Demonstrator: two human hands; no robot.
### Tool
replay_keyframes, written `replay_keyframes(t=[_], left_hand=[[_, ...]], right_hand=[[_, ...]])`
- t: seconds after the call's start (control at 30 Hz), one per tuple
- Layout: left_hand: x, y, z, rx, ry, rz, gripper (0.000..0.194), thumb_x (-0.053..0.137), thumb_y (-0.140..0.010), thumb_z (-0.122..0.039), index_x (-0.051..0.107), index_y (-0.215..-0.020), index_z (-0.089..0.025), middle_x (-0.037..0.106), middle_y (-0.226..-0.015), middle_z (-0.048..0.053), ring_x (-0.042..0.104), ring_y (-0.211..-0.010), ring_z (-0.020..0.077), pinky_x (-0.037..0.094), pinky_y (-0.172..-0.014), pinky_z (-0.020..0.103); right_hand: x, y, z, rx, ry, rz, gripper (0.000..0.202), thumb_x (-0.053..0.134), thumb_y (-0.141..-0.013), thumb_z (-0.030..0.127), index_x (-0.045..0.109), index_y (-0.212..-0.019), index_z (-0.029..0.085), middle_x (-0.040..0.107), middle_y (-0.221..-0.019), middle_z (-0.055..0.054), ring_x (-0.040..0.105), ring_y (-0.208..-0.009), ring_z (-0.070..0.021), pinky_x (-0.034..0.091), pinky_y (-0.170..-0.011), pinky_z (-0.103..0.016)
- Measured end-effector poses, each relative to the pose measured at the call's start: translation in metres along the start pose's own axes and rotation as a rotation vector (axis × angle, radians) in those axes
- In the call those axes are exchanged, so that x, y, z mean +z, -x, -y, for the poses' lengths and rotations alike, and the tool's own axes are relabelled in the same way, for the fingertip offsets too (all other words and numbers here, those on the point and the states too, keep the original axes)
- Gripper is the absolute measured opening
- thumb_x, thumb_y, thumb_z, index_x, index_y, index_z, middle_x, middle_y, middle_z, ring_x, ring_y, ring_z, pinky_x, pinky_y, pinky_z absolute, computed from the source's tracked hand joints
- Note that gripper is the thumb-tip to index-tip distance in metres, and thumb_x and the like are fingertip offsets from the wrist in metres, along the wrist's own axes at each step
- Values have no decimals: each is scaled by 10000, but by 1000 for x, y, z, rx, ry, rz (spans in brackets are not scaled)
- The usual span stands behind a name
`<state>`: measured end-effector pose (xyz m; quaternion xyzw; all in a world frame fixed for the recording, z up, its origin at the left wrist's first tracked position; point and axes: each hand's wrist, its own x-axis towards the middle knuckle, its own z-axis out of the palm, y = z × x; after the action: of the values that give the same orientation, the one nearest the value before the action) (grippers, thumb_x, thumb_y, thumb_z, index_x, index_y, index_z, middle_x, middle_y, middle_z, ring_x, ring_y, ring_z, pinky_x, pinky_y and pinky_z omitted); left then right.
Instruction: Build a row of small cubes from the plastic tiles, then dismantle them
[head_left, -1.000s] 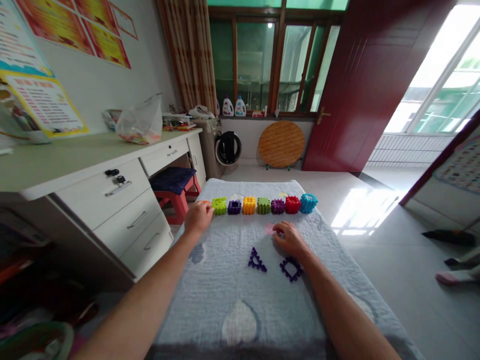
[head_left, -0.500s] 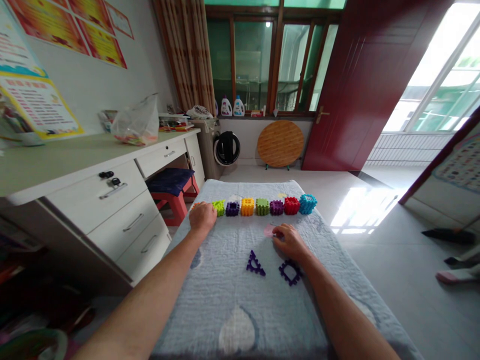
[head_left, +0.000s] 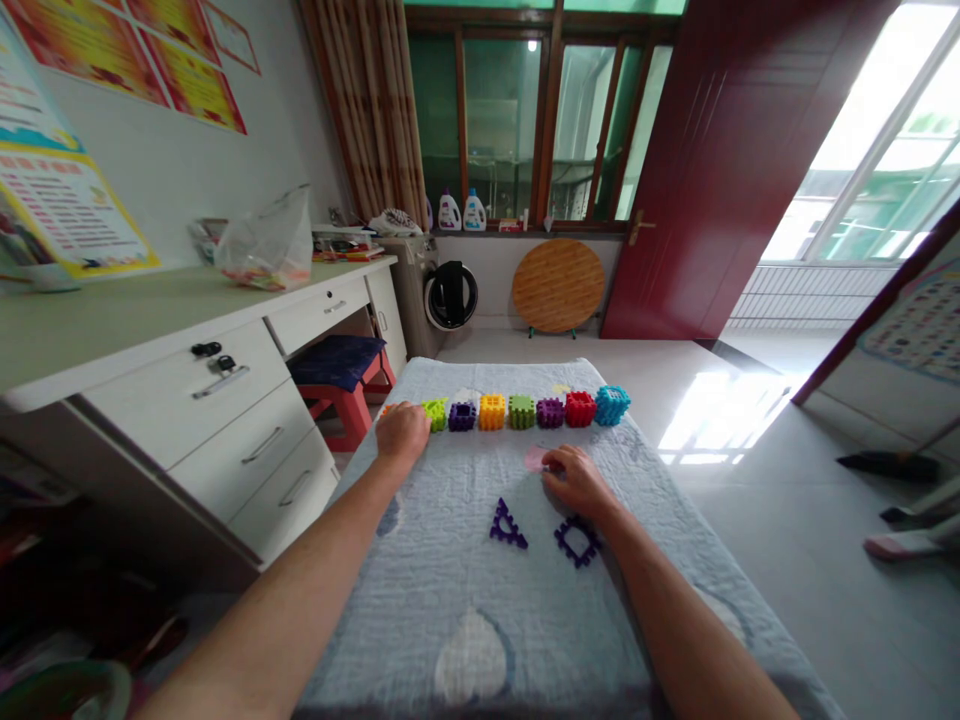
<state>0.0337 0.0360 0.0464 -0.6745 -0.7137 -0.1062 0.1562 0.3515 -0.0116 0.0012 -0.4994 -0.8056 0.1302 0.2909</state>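
Note:
Several coloured block cubes stand in a row across the cloth-covered table: lime (head_left: 436,414), dark purple (head_left: 462,416), yellow (head_left: 492,411), green (head_left: 522,411), purple (head_left: 550,413), red (head_left: 580,408) and blue (head_left: 613,405). My left hand (head_left: 403,433) is closed at the row's left end, over an orange piece (head_left: 386,409) that is mostly hidden. My right hand (head_left: 577,479) rests on the cloth with its fingers curled; whether they hold anything is hidden. Nearer me lie a flat purple triangle (head_left: 508,524) and a flat purple square frame (head_left: 577,542).
On the left is a desk (head_left: 150,320) with a plastic bag (head_left: 270,245), and a red stool (head_left: 345,400) beside it. A washing machine (head_left: 412,285) and a round wooden board (head_left: 559,285) are behind. A person's foot (head_left: 892,546) shows at the right.
The whole view has shifted slightly. Both hands and the pieces keep their places on the cloth.

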Motion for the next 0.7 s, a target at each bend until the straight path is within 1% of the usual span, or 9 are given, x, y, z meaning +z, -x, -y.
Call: replay_keyframes(t=[0.23,0.43,0.7], left_hand=[[-6,0,-3,-5,-10,29,340,455,-872,-313,730,-913,-117,703,-922,159,634,-950,296,471,-804,364],[-11,-2,-6,-30,0,60,399,391,-884,-293,731,-916,-87,709,-925,186,652,-929,319,486,-749,373],[-10,-7,-5,-83,25,82,428,359,-883,-311,736,-934,-115,719,-916,182,671,-880,309,487,-707,359]], right_hand=[[0,0,-1,-6,-3,-7,200,574,-722,139,676,-894,148,608,-794,-40,532,-757,-165,383,-756,-286],[1,0,-1,4,-27,-19,199,565,-717,131,676,-882,139,597,-775,-36,528,-732,-155,393,-729,-273],[0,-1,-4,10,-64,-20,191,561,-724,143,668,-882,137,578,-758,-26,513,-700,-139,398,-679,-251]])
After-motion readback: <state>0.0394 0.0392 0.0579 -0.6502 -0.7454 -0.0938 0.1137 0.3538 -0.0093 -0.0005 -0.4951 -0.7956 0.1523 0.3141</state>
